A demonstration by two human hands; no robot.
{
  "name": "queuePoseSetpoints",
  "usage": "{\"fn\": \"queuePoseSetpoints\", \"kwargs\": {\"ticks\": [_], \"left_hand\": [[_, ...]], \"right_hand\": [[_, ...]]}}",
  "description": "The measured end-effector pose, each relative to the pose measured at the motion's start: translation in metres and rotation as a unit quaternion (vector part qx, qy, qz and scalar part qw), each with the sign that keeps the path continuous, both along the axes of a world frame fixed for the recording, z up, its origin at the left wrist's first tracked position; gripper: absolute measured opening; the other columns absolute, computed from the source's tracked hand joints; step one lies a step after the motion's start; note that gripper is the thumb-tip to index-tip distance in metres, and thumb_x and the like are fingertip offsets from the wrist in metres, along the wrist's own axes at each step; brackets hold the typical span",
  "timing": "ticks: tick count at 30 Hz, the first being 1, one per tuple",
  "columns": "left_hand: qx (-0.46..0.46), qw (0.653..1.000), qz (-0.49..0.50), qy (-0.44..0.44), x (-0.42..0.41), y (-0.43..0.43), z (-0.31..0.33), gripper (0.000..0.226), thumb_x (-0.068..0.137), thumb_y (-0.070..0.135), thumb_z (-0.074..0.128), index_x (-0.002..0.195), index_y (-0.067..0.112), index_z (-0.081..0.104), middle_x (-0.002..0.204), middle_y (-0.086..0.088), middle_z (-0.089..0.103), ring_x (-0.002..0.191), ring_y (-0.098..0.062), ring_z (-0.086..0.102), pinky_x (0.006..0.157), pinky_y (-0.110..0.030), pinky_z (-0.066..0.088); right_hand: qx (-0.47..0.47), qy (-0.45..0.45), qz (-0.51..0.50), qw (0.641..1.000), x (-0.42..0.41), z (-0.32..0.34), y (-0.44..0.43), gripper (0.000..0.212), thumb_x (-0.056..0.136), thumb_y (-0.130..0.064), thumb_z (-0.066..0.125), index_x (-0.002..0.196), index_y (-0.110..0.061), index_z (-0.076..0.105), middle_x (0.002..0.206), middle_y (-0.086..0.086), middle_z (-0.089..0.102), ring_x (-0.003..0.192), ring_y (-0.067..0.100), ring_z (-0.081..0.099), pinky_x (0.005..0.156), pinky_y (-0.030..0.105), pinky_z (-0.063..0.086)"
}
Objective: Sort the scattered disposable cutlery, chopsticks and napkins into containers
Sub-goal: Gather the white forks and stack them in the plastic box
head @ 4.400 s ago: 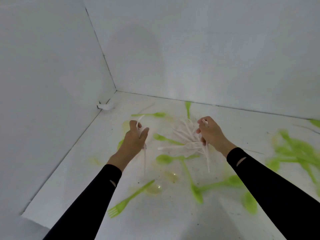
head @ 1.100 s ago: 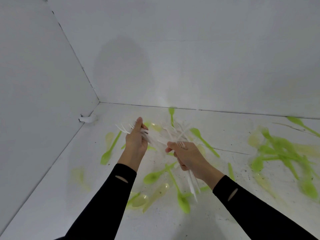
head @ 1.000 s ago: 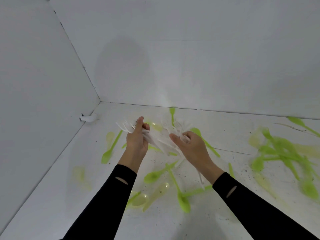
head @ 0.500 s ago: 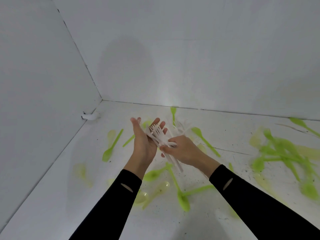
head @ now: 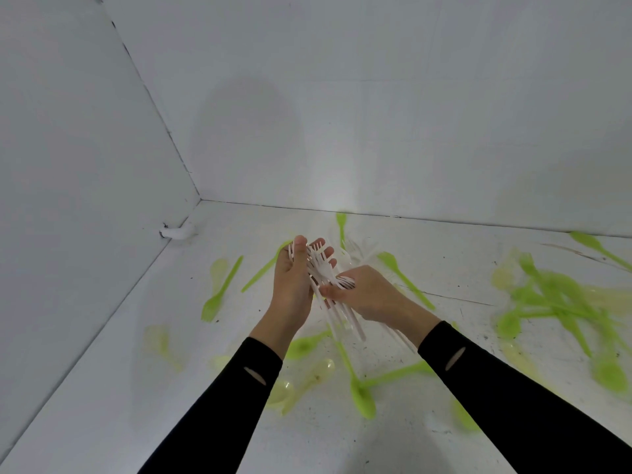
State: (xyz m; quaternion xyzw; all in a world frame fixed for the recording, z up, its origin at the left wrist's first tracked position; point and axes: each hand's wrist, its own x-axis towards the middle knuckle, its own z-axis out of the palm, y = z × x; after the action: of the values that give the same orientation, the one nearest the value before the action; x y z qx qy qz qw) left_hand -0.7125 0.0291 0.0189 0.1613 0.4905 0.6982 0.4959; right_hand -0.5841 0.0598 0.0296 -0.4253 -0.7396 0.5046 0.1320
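A bundle of white plastic forks [head: 325,273] lies across my left hand [head: 294,285], whose palm faces up with the fingers nearly straight and the thumb over the tines. My right hand [head: 369,294] grips the same bundle lower down, with the handles sticking out below it toward me. Both hands are raised a little above the white surface [head: 444,268]. Green plastic spoons and forks lie scattered under and around them, such as a green fork [head: 222,290] to the left and a green spoon [head: 355,381] below the hands.
A dense heap of green cutlery [head: 561,302] lies at the right. Pale yellow spoons [head: 307,378] lie near my left sleeve. White walls meet in a corner at the back left, where a small white fitting [head: 176,231] sticks out. No container is in view.
Both hands gathered white forks from the pile on the surface, then came together. My right hand laid its forks into my left palm, and the left fingers have opened under the bundle.
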Motion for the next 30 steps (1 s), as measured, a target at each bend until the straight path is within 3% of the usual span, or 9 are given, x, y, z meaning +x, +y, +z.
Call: {"fn": "queuePoseSetpoints", "kwargs": {"ticks": [3,7,11,15,17,21,24,26,30], "left_hand": [[-0.015,0.999,0.015,0.024,-0.006,0.000,-0.002,0.039,0.102,0.042,0.040,0.115,0.008,0.054,0.110,-0.015,0.070,0.101,-0.031,0.069,0.095,-0.055,0.051],[-0.032,0.991,0.044,0.119,-0.011,0.001,-0.011,0.050,0.098,0.059,0.034,0.103,0.019,0.063,0.104,-0.014,0.072,0.100,-0.038,0.067,0.092,-0.061,0.050],[-0.055,0.973,0.105,0.196,-0.010,0.006,-0.011,0.046,0.100,0.055,0.035,0.085,0.018,0.058,0.084,-0.010,0.066,0.078,-0.024,0.066,0.075,-0.040,0.054],[-0.039,0.974,0.146,0.171,-0.017,0.008,-0.015,0.037,0.105,0.037,0.038,0.085,0.010,0.054,0.071,-0.005,0.056,0.059,-0.012,0.058,0.057,-0.027,0.054],[-0.047,0.974,0.124,0.185,-0.017,0.006,-0.016,0.043,0.102,0.046,0.039,0.085,0.010,0.055,0.069,-0.004,0.050,0.056,-0.010,0.051,0.053,-0.025,0.051],[-0.055,0.982,-0.044,0.175,-0.008,0.005,-0.015,0.092,0.078,0.085,0.038,0.095,-0.004,0.054,0.074,-0.023,0.055,0.057,-0.029,0.052,0.043,-0.031,0.041],[-0.076,0.976,-0.069,0.193,0.000,0.005,-0.016,0.058,0.090,0.059,0.055,0.096,0.001,0.053,0.075,-0.010,0.054,0.050,-0.023,0.051,0.039,-0.024,0.032],[-0.062,0.979,-0.056,0.185,0.002,0.004,-0.015,0.039,0.098,0.042,0.054,0.089,0.004,0.054,0.071,-0.008,0.055,0.047,-0.020,0.052,0.038,-0.023,0.034],[-0.009,0.991,0.046,0.122,-0.004,0.005,-0.017,0.025,0.099,0.031,0.054,0.089,0.008,0.052,0.071,-0.003,0.057,0.058,-0.013,0.057,0.055,-0.028,0.053]], "right_hand": [[-0.016,0.025,0.003,1.000,0.003,0.007,-0.001,0.030,0.095,-0.031,0.063,0.069,-0.018,0.068,0.046,-0.016,0.056,0.037,-0.002,0.044,0.039,0.007,0.029],[-0.035,0.036,-0.001,0.999,0.004,0.013,0.000,0.030,0.092,-0.032,0.068,0.078,-0.006,0.072,0.061,-0.010,0.066,0.039,-0.002,0.047,0.040,0.008,0.031],[-0.021,-0.013,-0.002,1.000,0.000,0.008,-0.001,0.040,0.092,-0.040,0.065,0.072,-0.004,0.063,0.055,-0.004,0.048,0.043,0.007,0.038,0.042,0.018,0.030],[-0.055,0.024,-0.024,0.998,0.002,0.011,0.001,0.027,0.095,-0.034,0.062,0.085,-0.011,0.072,0.079,-0.006,0.074,0.040,0.001,0.040,0.041,0.018,0.032],[-0.072,0.016,-0.005,0.997,0.003,0.012,0.002,0.028,0.095,-0.036,0.061,0.093,-0.012,0.074,0.081,-0.009,0.075,0.039,0.001,0.039,0.041,0.019,0.033],[-0.067,-0.003,0.006,0.998,-0.001,0.008,0.002,0.033,0.095,-0.038,0.060,0.090,-0.009,0.076,0.061,-0.014,0.066,0.039,0.002,0.039,0.041,0.018,0.033],[-0.054,-0.027,0.020,0.998,-0.005,0.006,0.001,0.032,0.094,-0.035,0.059,0.083,-0.008,0.073,0.075,0.003,0.072,0.041,0.002,0.040,0.041,0.018,0.033],[-0.060,-0.015,0.015,0.998,-0.005,0.004,0.000,0.028,0.093,-0.036,0.061,0.081,-0.013,0.070,0.088,0.010,0.074,0.044,0.003,0.041,0.042,0.020,0.033],[-0.086,0.001,-0.060,0.995,-0.001,0.002,0.000,0.043,0.085,-0.048,0.069,0.115,-0.023,0.052,0.077,0.002,0.057,0.049,0.007,0.042,0.042,0.020,0.032]]}}
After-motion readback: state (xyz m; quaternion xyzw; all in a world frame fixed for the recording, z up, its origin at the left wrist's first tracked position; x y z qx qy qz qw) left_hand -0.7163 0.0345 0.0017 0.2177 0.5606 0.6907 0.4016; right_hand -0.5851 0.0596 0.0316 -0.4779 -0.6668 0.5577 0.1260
